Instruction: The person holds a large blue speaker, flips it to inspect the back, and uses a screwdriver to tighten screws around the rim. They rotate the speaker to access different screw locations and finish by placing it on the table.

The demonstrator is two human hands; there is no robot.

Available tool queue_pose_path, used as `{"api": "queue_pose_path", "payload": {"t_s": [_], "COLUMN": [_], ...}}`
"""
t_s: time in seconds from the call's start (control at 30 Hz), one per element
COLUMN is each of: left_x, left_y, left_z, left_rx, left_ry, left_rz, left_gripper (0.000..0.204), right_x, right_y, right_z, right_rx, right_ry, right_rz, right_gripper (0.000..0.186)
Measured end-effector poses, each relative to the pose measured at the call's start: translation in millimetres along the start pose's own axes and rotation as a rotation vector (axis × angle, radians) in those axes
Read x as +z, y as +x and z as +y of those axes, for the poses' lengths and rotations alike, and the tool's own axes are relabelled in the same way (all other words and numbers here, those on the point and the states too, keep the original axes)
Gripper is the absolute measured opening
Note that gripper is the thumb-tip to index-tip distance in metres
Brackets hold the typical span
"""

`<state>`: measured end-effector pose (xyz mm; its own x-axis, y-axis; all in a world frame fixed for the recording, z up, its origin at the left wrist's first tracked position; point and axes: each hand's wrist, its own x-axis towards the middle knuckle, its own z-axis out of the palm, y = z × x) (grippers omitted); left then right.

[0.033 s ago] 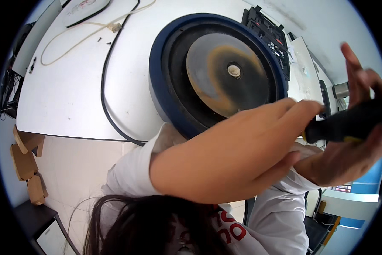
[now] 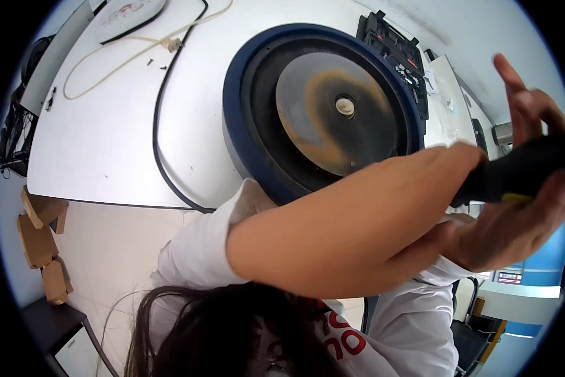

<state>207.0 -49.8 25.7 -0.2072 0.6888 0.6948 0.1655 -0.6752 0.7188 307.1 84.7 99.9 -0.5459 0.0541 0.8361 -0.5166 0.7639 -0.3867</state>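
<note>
At the right, a black tool handle (image 2: 515, 171) with a yellow accent lies between my two hands. My left hand (image 2: 442, 164) reaches across from the left, its fingers closed at the handle's near-left end and blurred by motion. My right hand (image 2: 515, 235) cups the handle from the far side; one finger points up and others bend over it. The handle's far end is cut off at the picture's rim. Beyond my left forearm stands a round dark blue appliance (image 2: 237, 135), with a black inner ring and a grey, tan-stained metal disc (image 2: 304, 116) around a pale centre knob (image 2: 345, 107).
A black tool case (image 2: 389, 47) lies open behind the appliance. A black cord (image 2: 157, 125), a pale cable with a plug (image 2: 170, 44) and small screws (image 2: 150, 61) lie on the white table (image 2: 100, 151). Cardboard pieces (image 2: 37, 239) are down at the left.
My left hand has shifted slightly right and up, covering more of the handle's end. My right hand and the handle have moved a little. The whole view has shifted slightly.
</note>
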Motion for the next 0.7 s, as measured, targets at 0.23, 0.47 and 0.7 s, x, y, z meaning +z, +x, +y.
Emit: {"api": "queue_pose_path", "payload": {"t_s": [0.23,0.47,0.7], "left_x": [16.4,-5.9,22.5], "left_y": [37.2,49.2,36.5], "left_z": [7.1,23.8,15.9], "left_rx": [-0.158,-0.371,-0.164], "left_ry": [-0.313,-0.295,-0.21], "left_rz": [-0.045,-0.366,-0.044], "left_gripper": [0.027,0.035,0.025], "right_x": [-30.9,-37.5,-12.5], "right_y": [18.2,15.1,5.5], "right_z": [-12.3,-18.0,-34.9], "right_rx": [0.101,0.048,0.102], "right_ry": [0.316,0.244,-0.249], "right_rz": [-0.363,-0.385,0.008], "right_gripper": [0.068,0.068,0.08]}}
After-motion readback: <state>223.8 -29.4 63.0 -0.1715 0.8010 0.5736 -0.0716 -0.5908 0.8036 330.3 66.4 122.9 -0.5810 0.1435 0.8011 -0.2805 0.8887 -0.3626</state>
